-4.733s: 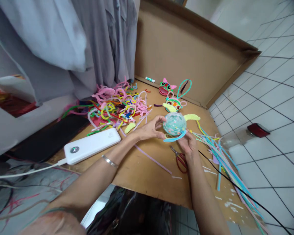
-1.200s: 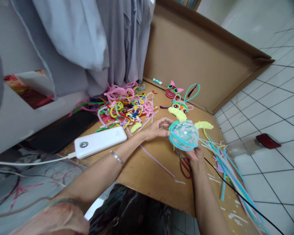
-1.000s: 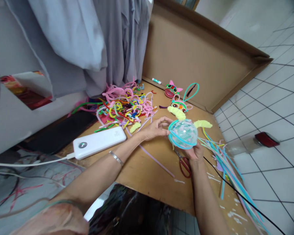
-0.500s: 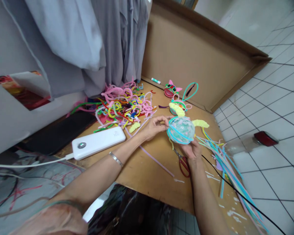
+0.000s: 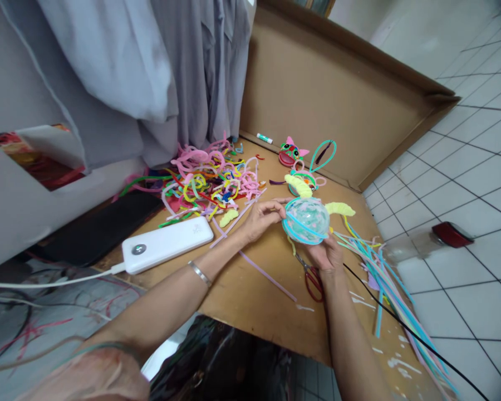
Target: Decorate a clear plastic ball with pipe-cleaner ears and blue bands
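A clear plastic ball (image 5: 309,217) with green and pink fill and bright blue pipe cleaner bands around it is held above the table between both hands. My left hand (image 5: 265,216) pinches a blue band at the ball's left side with thumb and forefinger. From below and the right, my right hand (image 5: 325,253) supports the ball, its fingers partly hidden behind it. Two pale yellow fuzzy pieces, an upper one (image 5: 299,186) and a right one (image 5: 340,209), stick out from the ball. Red-handled scissors (image 5: 313,281) lie below, beside my right wrist.
A tangled heap of colored pipe cleaners (image 5: 217,181) covers the back left. A white power bank (image 5: 167,245) with a cable lies nearer. Straight pipe cleaners (image 5: 384,284) run along the right edge. Small decorated figures (image 5: 291,151) and a glue stick (image 5: 264,138) sit before the cardboard wall (image 5: 317,94).
The ball is tilted very slightly and has shifted a little left in view. Both hands keep their hold on it.
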A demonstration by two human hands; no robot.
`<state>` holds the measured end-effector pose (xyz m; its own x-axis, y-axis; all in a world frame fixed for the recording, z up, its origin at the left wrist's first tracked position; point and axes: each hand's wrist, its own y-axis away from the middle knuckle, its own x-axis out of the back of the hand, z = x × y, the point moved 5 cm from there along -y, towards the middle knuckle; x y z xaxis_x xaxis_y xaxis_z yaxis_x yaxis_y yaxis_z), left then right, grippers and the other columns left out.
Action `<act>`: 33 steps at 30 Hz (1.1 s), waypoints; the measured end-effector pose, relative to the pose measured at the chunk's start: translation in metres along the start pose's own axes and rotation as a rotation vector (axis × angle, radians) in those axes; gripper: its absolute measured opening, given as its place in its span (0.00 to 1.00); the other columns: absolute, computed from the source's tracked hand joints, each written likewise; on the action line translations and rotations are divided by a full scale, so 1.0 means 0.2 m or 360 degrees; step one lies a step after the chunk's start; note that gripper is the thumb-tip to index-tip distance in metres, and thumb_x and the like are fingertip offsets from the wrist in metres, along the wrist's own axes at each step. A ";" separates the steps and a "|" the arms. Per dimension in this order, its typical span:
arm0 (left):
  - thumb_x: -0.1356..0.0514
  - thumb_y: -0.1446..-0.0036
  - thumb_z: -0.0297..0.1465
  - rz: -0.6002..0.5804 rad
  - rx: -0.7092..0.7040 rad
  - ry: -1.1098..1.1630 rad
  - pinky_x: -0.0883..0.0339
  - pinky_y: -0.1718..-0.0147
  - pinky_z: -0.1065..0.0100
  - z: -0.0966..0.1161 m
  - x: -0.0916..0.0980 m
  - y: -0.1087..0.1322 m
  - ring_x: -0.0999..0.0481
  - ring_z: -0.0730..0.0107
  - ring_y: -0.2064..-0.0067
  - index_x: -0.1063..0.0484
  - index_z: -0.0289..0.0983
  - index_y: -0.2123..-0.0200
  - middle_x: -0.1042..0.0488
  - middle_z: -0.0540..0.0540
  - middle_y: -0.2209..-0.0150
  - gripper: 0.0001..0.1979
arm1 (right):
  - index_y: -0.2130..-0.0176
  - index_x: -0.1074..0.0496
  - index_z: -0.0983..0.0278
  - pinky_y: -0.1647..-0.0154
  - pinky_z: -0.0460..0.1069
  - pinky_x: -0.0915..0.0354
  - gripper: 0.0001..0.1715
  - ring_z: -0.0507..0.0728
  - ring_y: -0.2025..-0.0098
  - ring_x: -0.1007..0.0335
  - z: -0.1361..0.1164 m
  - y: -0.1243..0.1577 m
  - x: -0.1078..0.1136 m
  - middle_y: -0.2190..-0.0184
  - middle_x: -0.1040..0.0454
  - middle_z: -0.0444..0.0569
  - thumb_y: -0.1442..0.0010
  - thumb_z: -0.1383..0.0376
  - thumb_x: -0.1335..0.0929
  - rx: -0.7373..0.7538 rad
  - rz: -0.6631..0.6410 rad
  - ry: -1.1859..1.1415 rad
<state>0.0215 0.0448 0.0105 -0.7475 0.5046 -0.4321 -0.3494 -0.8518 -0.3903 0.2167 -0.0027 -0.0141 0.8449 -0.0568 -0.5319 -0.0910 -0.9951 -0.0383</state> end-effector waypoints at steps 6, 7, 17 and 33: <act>0.36 0.54 0.34 -0.0044 -0.0025 -0.0132 0.37 0.49 0.60 0.02 0.00 0.00 0.27 0.55 0.46 0.28 0.35 0.74 0.22 0.40 0.49 0.08 | 0.55 0.27 0.54 0.27 0.66 0.52 0.32 0.63 0.40 0.30 0.00 0.00 -0.01 0.48 0.22 0.43 0.63 0.65 0.23 -0.0014 -0.0016 0.0019; 0.35 0.53 0.36 -0.0053 -0.0037 -0.0152 0.38 0.47 0.60 0.02 0.00 0.00 0.27 0.55 0.45 0.28 0.35 0.74 0.22 0.39 0.50 0.10 | 0.54 0.27 0.54 0.27 0.66 0.52 0.33 0.63 0.39 0.31 0.00 0.00 -0.02 0.47 0.22 0.44 0.63 0.65 0.23 -0.0011 -0.0036 0.0020; 0.28 0.56 0.45 -0.0179 -0.0013 -0.0097 0.37 0.48 0.60 0.01 0.00 -0.03 0.25 0.56 0.46 0.33 0.35 0.73 0.22 0.39 0.51 0.22 | 0.50 0.28 0.53 0.28 0.67 0.49 0.37 0.64 0.37 0.34 0.00 0.01 -0.02 0.44 0.24 0.45 0.61 0.63 0.22 -0.0013 -0.0113 0.0023; 0.30 0.53 0.47 -0.0142 0.0005 -0.0263 0.34 0.53 0.65 0.00 0.02 -0.03 0.25 0.66 0.58 0.31 0.36 0.70 0.26 0.48 0.68 0.22 | 0.53 0.28 0.54 0.31 0.65 0.43 0.33 0.63 0.41 0.30 0.00 -0.01 0.03 0.48 0.22 0.45 0.60 0.65 0.23 0.0019 -0.0067 0.0045</act>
<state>0.0205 0.0521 0.0106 -0.7959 0.5486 -0.2562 -0.4202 -0.8051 -0.4186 0.2213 -0.0015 -0.0163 0.8628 -0.0171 -0.5053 -0.0609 -0.9957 -0.0704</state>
